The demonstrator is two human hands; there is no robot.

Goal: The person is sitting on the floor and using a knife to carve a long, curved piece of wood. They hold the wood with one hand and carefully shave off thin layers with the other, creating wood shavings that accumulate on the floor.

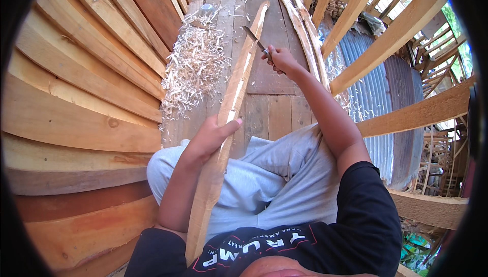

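Left hand (208, 137) clamped round a long pale wooden slat (231, 109) across the lap, right hand (282, 59) beyond it fisted on a knife (254, 39) with blade on the slat's edge, shavings pile (195, 66) left of grip, slat's near end hidden by shirt

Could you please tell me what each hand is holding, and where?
Left hand grips the wooden slat near its middle; right hand holds the knife by its handle.
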